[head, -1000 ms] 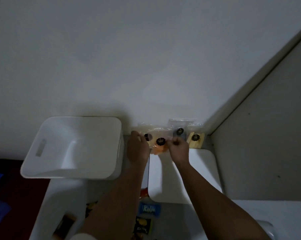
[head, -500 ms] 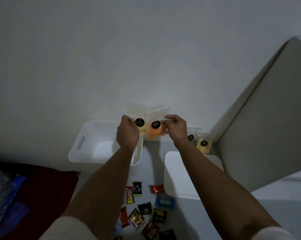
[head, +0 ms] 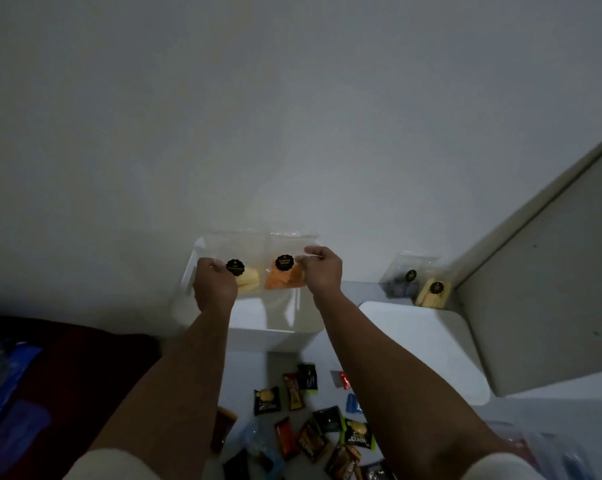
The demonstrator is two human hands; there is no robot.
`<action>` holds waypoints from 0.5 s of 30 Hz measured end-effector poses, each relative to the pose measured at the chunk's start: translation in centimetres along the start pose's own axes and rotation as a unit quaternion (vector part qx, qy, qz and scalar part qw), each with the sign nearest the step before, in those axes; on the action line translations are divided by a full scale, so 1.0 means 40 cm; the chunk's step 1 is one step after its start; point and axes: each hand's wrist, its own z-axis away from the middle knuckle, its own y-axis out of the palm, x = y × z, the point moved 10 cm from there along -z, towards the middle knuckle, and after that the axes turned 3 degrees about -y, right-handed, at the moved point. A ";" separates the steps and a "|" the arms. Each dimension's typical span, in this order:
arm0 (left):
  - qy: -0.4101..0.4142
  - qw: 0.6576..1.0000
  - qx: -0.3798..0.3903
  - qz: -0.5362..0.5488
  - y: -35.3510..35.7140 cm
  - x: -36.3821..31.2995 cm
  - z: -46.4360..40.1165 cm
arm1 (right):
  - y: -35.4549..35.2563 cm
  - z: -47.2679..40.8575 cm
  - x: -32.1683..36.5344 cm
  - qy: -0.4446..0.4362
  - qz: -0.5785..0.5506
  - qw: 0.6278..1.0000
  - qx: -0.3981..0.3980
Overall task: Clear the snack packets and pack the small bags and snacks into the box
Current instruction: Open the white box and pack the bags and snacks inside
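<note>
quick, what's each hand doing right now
Left hand: pinching the clear bag of yellow snacks.
Right hand: pinching the clear bag of orange snacks.

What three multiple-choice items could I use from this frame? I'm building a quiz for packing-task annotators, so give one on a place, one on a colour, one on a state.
1. Where are the two clear bags that the hands hold?
A. Over the white box
B. On the white lid
C. Among the loose snack packets

2. What colour is the content of the bag in the right hand?
A. Blue
B. Orange
C. Green

3. What is the left hand doing?
A. Resting flat on the table
B. Hanging idle
C. Gripping a clear bag

Key:
1 A: both bags hang above the white box, apart from the white lid and the snack packets.
2 B: the orange bag is pinched by the right hand.
3 C: the left hand has its fingers curled round the yellow bag.
</note>
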 end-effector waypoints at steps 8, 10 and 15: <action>-0.061 0.997 0.052 -0.005 0.132 0.130 -0.149 | 0.135 -0.069 -0.185 0.079 0.036 0.995 -0.052; -0.077 0.995 0.057 0.005 0.167 0.157 -0.177 | 0.152 -0.097 -0.229 0.096 0.034 0.992 -0.068; -0.123 0.990 0.046 0.055 0.240 0.228 -0.245 | 0.203 -0.165 -0.308 0.111 0.078 0.986 -0.092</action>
